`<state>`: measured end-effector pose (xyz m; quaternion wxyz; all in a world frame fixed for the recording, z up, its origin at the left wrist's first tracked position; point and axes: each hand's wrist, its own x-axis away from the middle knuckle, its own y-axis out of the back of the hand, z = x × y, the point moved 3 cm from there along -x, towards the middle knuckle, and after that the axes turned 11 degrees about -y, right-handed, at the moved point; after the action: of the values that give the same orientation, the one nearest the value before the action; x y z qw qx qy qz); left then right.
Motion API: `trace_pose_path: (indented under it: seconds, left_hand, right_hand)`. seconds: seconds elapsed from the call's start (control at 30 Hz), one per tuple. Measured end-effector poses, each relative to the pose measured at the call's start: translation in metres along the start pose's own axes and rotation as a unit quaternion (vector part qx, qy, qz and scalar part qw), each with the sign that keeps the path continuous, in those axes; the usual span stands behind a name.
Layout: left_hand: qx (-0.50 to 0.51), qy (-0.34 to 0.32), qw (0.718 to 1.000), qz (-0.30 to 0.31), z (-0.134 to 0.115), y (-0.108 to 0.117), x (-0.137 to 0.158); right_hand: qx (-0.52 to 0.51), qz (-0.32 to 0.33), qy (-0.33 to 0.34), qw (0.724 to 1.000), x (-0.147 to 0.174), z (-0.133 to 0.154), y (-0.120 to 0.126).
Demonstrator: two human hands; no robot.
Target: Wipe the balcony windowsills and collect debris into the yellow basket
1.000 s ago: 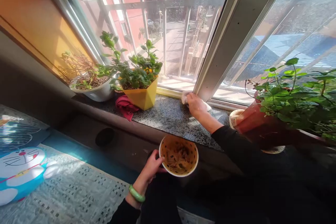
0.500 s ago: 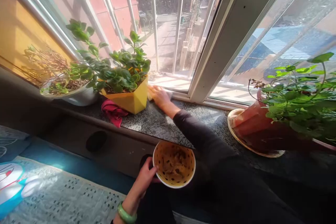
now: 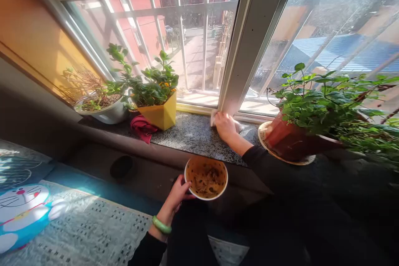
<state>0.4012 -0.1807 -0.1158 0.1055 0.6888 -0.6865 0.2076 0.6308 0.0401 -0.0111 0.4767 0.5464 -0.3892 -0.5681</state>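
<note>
My left hand (image 3: 177, 193) grips the side of a round, white-rimmed container (image 3: 208, 198), thumb over its rim. Its orange, dark-spotted inside holds brownish scraps, perhaps dry leaves. On the speckled stone windowsill (image 3: 196, 137), my right hand (image 3: 226, 126) presses a whitish cloth or tissue (image 3: 213, 118) against the foot of the window frame. The fingers are closed over it, so most of it is hidden. A yellow angular pot (image 3: 165, 114) with a leafy green plant stands to the left of that hand, and a dark red cloth (image 3: 144, 129) hangs over the sill's edge beside it.
A white pot (image 3: 114, 112) with a sparse plant stands at the far left. To the right, a reddish-brown pot (image 3: 286, 139) with bushy greenery rests on a pale saucer (image 3: 264, 131). Below left lies a patterned bedspread (image 3: 93, 224). The barred window (image 3: 196, 50) rises behind the sill.
My right hand has slid rightward along the sill with the whitish cloth, away from the yellow pot to the window's upright. My left hand still holds the container. The view has shifted.
</note>
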Motion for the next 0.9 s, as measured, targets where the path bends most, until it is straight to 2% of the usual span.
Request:
trace_pose_path:
  seconds: [0.13, 0.23, 0.33, 0.43, 0.53, 0.63, 0.8, 0.9]
  left_hand:
    - [-0.005, -0.009, 1.000, 0.002, 0.001, 0.000, 0.000]
    - [-0.009, -0.011, 1.000, 0.002, 0.000, -0.001, 0.001]
    - [-0.010, -0.003, 1.000, -0.004, -0.003, -0.001, 0.002]
    - [-0.014, -0.007, 1.000, -0.008, -0.006, -0.001, 0.002]
    - [-0.026, -0.013, 0.999, -0.015, -0.007, 0.001, 0.001]
    - [-0.026, -0.008, 1.000, -0.015, -0.003, 0.001, 0.000]
    - [-0.013, 0.002, 1.000, 0.011, 0.001, -0.003, -0.002]
    - [-0.019, 0.011, 1.000, 0.009, 0.002, -0.007, -0.003]
  right_hand:
    - [0.004, 0.000, -0.054, 0.999, -0.001, 0.004, -0.003]
    - [-0.034, 0.013, -0.094, 0.995, -0.008, 0.016, -0.006]
    - [-0.065, 0.016, -0.038, 0.997, -0.015, 0.037, -0.011]
    - [-0.042, 0.007, 0.010, 0.999, -0.021, 0.046, -0.015]
    - [-0.022, 0.007, 0.011, 1.000, -0.020, 0.035, -0.013]
    - [-0.003, 0.006, -0.018, 1.000, -0.010, 0.014, -0.006]
    - [0.017, 0.054, -0.034, 0.998, 0.025, -0.015, 0.009]
    - [-0.010, 0.052, -0.031, 0.998, 0.047, -0.036, 0.016]
